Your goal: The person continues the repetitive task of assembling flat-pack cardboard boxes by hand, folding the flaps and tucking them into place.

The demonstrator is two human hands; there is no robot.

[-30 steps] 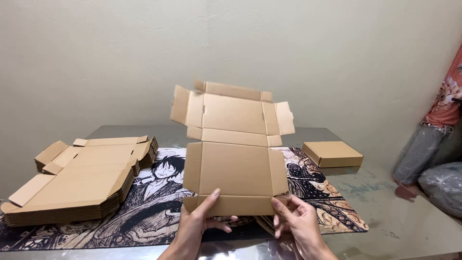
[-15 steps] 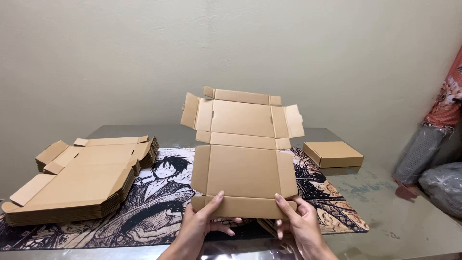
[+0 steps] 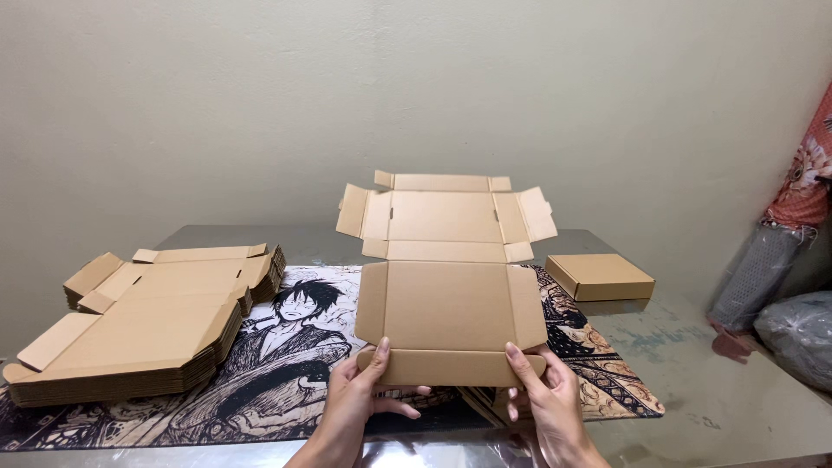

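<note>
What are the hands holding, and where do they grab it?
Both hands, left hand and right hand, hold the unfolded cardboard box by its near bottom flap, one at each end.

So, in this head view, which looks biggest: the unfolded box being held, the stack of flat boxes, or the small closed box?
1. Stack of flat boxes, roughly matched by the unfolded box; too alike to rank.
2. Small closed box, clearly smallest.

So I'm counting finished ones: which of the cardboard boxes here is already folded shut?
The small closed box on the table's right side, beside the printed mat. The stack of blanks at left lies flat, and the held blank is unfolded.
</note>
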